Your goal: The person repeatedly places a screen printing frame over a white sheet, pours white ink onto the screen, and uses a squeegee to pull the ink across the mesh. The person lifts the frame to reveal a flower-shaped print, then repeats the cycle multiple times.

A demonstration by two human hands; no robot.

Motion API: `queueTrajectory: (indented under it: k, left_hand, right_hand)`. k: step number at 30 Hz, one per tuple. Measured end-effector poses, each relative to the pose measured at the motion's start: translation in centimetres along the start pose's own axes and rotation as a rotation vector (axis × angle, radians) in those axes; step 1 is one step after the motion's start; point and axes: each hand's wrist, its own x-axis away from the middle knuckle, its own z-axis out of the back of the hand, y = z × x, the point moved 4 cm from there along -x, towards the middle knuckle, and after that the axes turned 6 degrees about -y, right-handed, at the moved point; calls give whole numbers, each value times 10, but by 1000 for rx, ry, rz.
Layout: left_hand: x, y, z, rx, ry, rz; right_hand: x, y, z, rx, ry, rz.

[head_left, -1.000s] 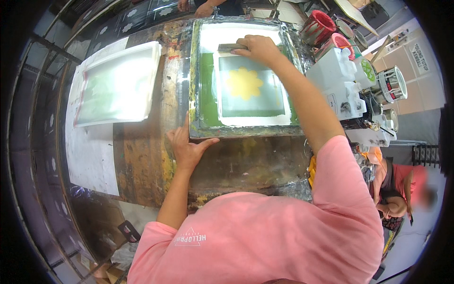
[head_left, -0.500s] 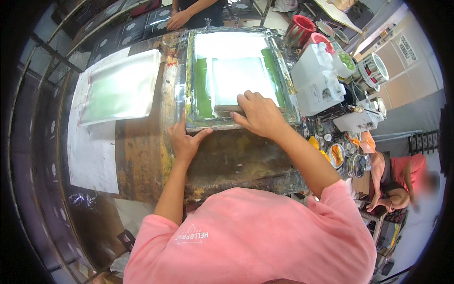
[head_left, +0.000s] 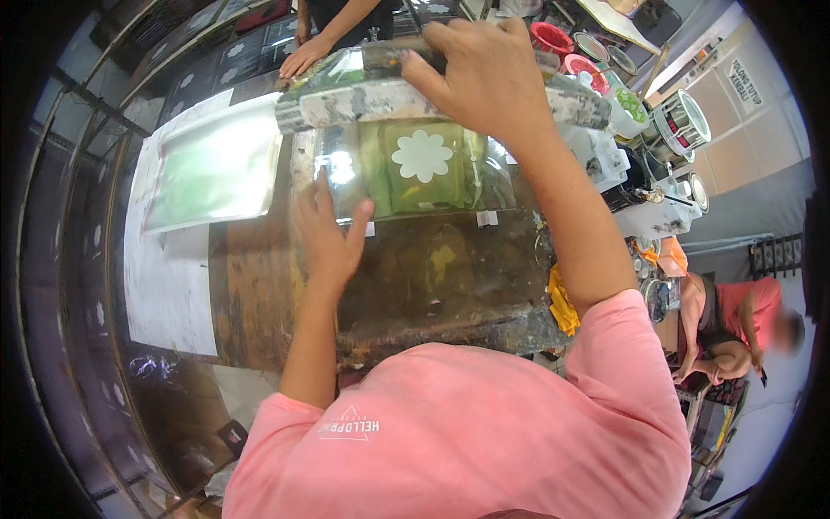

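Note:
A stained screen-printing frame [head_left: 354,108] is tilted up, its near edge raised over the table. My right hand [head_left: 488,73] is above that edge, closed around the brown handle of a squeegee [head_left: 393,60]; part of its grip is hidden. Below the frame lies a clear plastic sheet [head_left: 497,186] with a white flower shape [head_left: 421,156] over a yellow-green area. My left hand [head_left: 333,229] is open at the sheet's left side, thumb and index finger apart, slightly blurred. Whether it presses on the sheet I cannot tell.
Left of me, a stack of clear sheets [head_left: 216,164] rests on white paper [head_left: 169,294]. Jugs [head_left: 596,156], paint cans [head_left: 683,121] and a yellow cloth [head_left: 564,303] line the right side. A person's hand [head_left: 307,56] is across the table; another person sits far right.
The frame has swung up from the table, uncovering the sheet with the white flower. My right hand has moved up and away with the squeegee. My left hand has left the frame's corner.

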Motion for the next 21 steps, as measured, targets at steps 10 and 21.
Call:
queueTrajectory:
  k: [10,21]
  left_hand:
    - [22,-8,-44,-80,-105,-4]
    - [-63,1,55,566,184,181]
  right_hand:
    - [-41,15,11,-73,-73,-72]
    - [-48,19,14,-97,-74,-63]
